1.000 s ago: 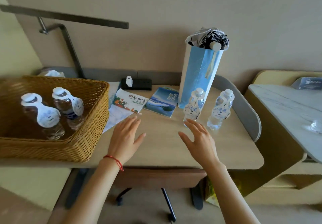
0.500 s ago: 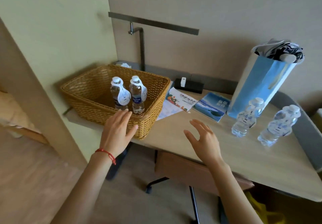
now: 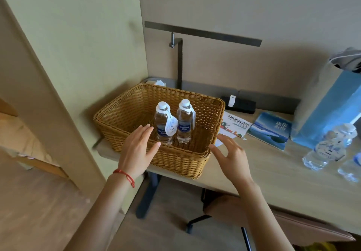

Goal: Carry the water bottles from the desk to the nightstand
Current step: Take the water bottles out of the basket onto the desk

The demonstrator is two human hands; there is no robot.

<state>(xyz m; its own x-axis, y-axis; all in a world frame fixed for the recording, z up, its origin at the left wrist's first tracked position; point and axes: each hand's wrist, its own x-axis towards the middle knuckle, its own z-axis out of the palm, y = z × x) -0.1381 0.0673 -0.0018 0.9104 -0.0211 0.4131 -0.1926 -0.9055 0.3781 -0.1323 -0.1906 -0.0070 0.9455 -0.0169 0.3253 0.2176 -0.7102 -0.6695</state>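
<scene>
Head view: left hand [image 3: 136, 149] and right hand [image 3: 232, 158] spread wide, empty, flanking basket [image 3: 175, 158]; bottles [image 3: 173, 127] untouched.

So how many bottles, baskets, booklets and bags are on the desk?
Bottles: 4, namely two in the basket and two out on the desk
Basket: 1
Booklets: 2
Bag: 1
Total: 8

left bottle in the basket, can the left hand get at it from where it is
Probably yes. The left hand hovers open at the basket's near rim, and the left bottle stands upright just beyond its fingertips with nothing between them; the basket is open-topped.
</scene>
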